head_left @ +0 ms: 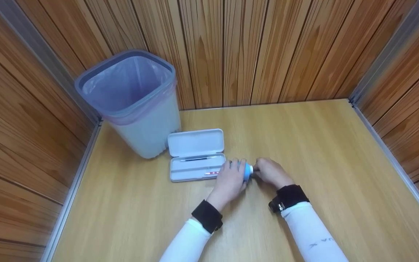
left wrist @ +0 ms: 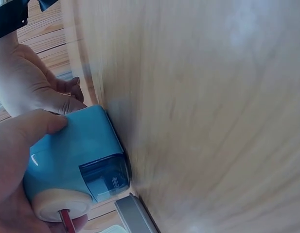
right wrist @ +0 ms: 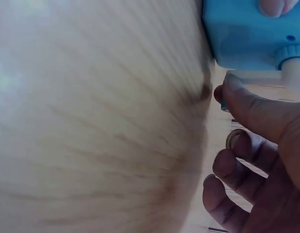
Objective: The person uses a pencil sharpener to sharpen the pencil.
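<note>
A blue crank pencil sharpener (left wrist: pixel 74 145) lies under my left hand (head_left: pixel 228 181), whose fingers and thumb grip its body. A red pencil (left wrist: pixel 67 221) sticks out of the round pale front of the sharpener; in the head view its striped end overlaps the pencil case (head_left: pixel 189 177). On the other side, my right hand (head_left: pixel 272 173) pinches the knob of the white crank arm (right wrist: pixel 259 77) between thumb and index finger. Its other fingers are loosely bent. A dark see-through shavings drawer (left wrist: pixel 106 177) shows low on the sharpener's body.
The pencil case stands with its lid (head_left: pixel 196 142) up, just left of the sharpener, and a dark slim pen (head_left: pixel 195 159) lies in its back compartment. Behind it at the left is a lined trash bin (head_left: pixel 147 134). Wood-panel walls (head_left: pixel 238 54) bound the table at the back and sides.
</note>
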The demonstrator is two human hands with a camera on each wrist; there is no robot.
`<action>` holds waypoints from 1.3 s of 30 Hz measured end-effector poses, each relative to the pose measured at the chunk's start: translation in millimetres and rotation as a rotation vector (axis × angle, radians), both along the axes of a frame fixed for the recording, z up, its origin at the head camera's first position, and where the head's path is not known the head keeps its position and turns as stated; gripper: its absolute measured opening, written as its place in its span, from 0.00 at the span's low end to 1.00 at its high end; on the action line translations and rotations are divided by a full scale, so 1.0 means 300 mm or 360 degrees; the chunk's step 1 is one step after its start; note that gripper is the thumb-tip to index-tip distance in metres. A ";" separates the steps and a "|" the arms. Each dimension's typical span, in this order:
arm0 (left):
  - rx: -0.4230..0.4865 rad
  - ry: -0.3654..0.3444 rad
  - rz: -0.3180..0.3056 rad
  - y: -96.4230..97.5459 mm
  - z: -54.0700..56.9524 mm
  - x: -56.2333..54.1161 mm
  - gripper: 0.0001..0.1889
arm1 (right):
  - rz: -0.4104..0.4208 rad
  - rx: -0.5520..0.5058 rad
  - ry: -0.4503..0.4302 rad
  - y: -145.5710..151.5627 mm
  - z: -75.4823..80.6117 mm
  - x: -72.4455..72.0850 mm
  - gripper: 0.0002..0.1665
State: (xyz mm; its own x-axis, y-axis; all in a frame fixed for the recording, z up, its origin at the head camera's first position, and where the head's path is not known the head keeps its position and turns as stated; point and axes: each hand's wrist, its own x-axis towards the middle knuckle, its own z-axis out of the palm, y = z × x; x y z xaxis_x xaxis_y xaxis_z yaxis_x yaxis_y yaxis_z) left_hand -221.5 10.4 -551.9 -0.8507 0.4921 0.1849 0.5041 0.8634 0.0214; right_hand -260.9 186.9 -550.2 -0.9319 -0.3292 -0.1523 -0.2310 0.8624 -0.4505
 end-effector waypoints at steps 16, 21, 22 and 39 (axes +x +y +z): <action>-0.0065 0.0113 0.0019 0.006 0.001 0.010 0.36 | 0.0137 -0.0119 0.0191 -0.013 -0.013 0.062 0.07; -0.0087 0.0198 0.0052 0.009 -0.002 0.010 0.35 | 0.0246 -0.0166 0.0270 -0.009 -0.021 0.081 0.07; -0.0097 0.0197 0.0055 0.010 -0.003 0.010 0.35 | 0.0257 -0.0167 0.0264 -0.008 -0.021 0.086 0.06; -0.0062 0.0029 0.0055 0.005 -0.006 -0.016 0.38 | 0.0076 0.0039 0.0040 -0.017 0.014 0.087 0.10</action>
